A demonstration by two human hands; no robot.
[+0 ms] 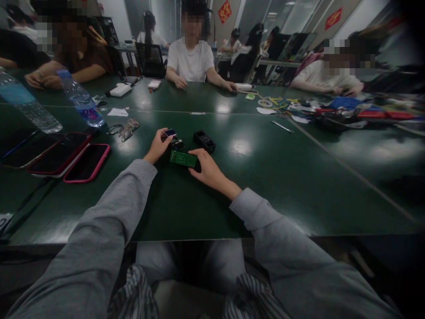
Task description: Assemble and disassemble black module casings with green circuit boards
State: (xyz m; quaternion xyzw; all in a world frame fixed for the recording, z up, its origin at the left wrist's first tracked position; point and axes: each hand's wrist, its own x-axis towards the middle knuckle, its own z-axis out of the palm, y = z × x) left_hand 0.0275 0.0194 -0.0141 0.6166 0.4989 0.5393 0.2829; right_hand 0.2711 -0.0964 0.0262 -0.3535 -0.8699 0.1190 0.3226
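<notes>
Sleeves of grey run out from me to both hands on the dark green counter (282, 186). My right hand (207, 170) lies nearest, palm down, fingers closed over the right end of a green circuit board (182, 158) lying flat on the counter. I would keep that hold firm so the board cannot slide. Just beyond, my left hand (158, 145) pinches a small blue-faced module (170, 132) between thumb and fingertips, beside some small dark parts (177, 143). Farther right sits a black holder (204, 141), untouched. I would move the module slowly.
</notes>
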